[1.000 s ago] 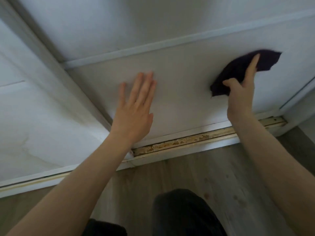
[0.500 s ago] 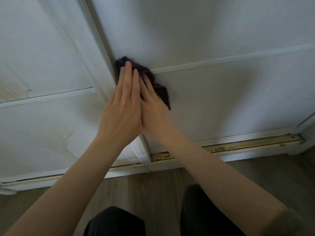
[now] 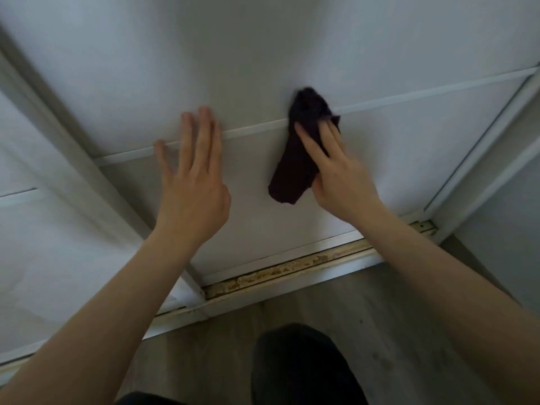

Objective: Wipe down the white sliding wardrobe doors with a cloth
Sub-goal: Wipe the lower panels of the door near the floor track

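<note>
A white sliding wardrobe door [image 3: 263, 68] fills the upper view, crossed by a thin horizontal strip [image 3: 251, 130]. A dark purple cloth [image 3: 298, 159] lies flat against the door over that strip. My right hand [image 3: 336, 171] presses the cloth to the panel with straight fingers, the cloth's lower end hanging free to the left of my palm. My left hand [image 3: 193, 182] rests flat on the door to the left of the cloth, fingers spread and reaching over the strip. A second door panel [image 3: 43, 229] sits at the left behind a vertical frame edge.
The bottom sliding track [image 3: 286, 270] runs along the floor, stained yellow-brown. A white vertical frame post [image 3: 479, 159] stands at the right. Wood-look flooring [image 3: 394, 331] lies below, with my dark-trousered knee [image 3: 301, 363] at bottom centre.
My right hand has carried the cloth rightward from the door's left edge along the strip. My left hand has parted from it and now lies flat alone on the panel.
</note>
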